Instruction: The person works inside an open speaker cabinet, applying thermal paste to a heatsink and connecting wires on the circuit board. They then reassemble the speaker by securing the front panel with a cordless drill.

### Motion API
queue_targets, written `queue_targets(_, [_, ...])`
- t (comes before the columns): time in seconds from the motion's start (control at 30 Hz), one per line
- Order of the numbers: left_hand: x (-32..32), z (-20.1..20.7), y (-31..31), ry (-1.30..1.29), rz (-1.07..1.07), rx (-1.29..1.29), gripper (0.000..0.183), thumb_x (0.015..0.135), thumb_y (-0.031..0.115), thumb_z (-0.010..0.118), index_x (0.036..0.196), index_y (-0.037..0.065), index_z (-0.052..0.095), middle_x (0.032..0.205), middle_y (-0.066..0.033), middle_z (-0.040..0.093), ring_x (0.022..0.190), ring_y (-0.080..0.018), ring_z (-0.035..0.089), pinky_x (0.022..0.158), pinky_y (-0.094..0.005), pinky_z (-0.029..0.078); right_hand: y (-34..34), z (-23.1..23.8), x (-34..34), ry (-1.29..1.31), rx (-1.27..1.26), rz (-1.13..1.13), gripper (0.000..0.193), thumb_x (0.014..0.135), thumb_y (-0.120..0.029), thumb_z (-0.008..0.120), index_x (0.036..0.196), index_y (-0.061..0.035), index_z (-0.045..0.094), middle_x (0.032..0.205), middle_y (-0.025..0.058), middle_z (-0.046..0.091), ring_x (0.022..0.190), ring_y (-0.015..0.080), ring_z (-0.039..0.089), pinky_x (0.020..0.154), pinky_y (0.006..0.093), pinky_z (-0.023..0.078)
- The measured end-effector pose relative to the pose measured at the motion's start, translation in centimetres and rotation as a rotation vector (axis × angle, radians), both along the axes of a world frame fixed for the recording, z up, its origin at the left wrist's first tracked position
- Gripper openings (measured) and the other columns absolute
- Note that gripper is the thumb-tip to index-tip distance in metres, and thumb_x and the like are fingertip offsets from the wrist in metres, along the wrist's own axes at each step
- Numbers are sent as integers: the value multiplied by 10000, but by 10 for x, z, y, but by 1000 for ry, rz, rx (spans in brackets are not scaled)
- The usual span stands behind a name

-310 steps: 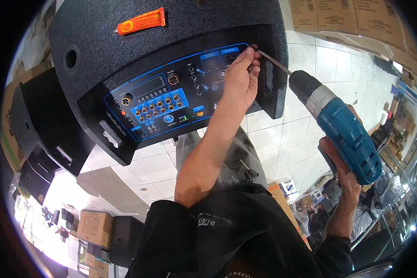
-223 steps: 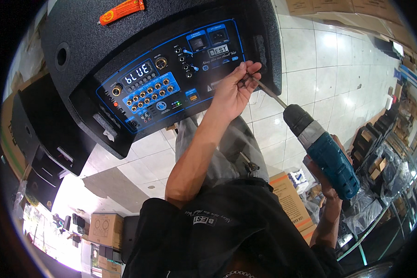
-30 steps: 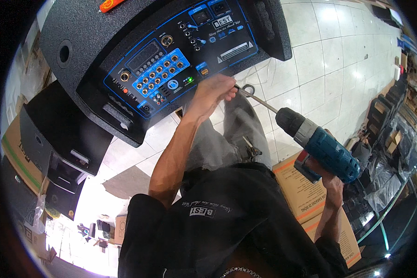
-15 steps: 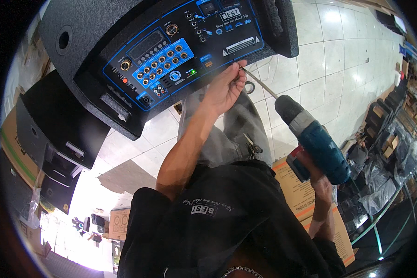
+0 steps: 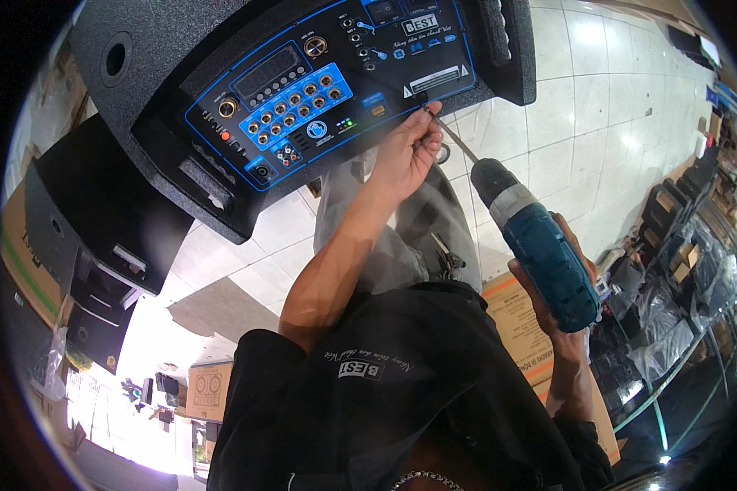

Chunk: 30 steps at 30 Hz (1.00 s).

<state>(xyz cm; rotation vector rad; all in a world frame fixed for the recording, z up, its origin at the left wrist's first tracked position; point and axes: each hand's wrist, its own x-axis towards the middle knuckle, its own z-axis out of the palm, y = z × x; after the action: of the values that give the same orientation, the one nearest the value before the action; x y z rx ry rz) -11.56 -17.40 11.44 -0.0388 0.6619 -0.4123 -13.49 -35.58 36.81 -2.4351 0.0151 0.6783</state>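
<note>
A black speaker cabinet [image 5: 172, 74] stands at the top, its control panel [image 5: 376, 82] of knobs, jacks and blue outlines facing me. At the panel's lower edge, my left hand [image 5: 403, 157] is closed in a pinch around the tip of a long driver bit [image 5: 457, 141]. Whatever small piece lies in those fingertips is too hidden to name. My right hand [image 5: 546, 309] is wrapped round a teal and black cordless drill [image 5: 544, 258], which holds the bit. The drill slants up and left, so the bit points at the panel edge.
More black speakers [image 5: 98, 213] stand on the left beside cardboard. Cartons [image 5: 511, 327] lie next to my right forearm. Plastic-wrapped goods [image 5: 651, 315] are piled along the right side of the tiled floor [image 5: 565, 123]. A tape roll [image 5: 443, 154] shows behind my left hand.
The drill has shifted left and turned more upright, with my right hand's fingers now showing along its side. My left hand has moved slightly right and up, still pinching at the bit tip.
</note>
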Motion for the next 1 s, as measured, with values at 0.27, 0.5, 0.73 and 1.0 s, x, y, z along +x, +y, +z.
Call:
queue_targets(0.27, [1, 3, -2, 46, 12, 2, 246, 1011, 89, 495, 1221, -24, 559, 830, -52, 580, 761, -127, 556, 671, -215, 471, 12, 6, 11, 11, -14, 19, 681, 794, -207, 812, 1355, 30, 505, 1124, 173, 686, 981, 232, 697, 893, 379, 545])
queue_targets(0.5, [-19, 8, 17, -21, -286, 74, 317, 991, 64, 433, 1266, -61, 530, 931, -77, 611, 787, -151, 565, 742, -263, 482, 14, 10, 23, 11, -21, 79, 586, 828, -131, 750, 1361, -25, 531, 1051, 129, 698, 891, 192, 699, 823, 354, 559])
queue_targets(0.73, [-47, 13, 47, -136, -615, 255, 316, 1016, 80, 416, 1297, -18, 525, 1174, -157, 637, 971, -185, 639, 863, -284, 519, 18, 11, 29, 98, -10, 63, 639, 794, -175, 743, 1395, -131, 531, 1080, 166, 699, 913, 261, 711, 813, 421, 581])
queue_targets(1.0, [-54, 1, 62, -267, -841, 451, 332, 1038, 157, 436, 1321, 0, 510, 1200, -158, 638, 965, -183, 639, 878, -302, 516, 37, 19, 52, 77, -114, 246, 566, 792, -191, 753, 1325, -97, 587, 968, 145, 681, 819, 251, 689, 741, 382, 549])
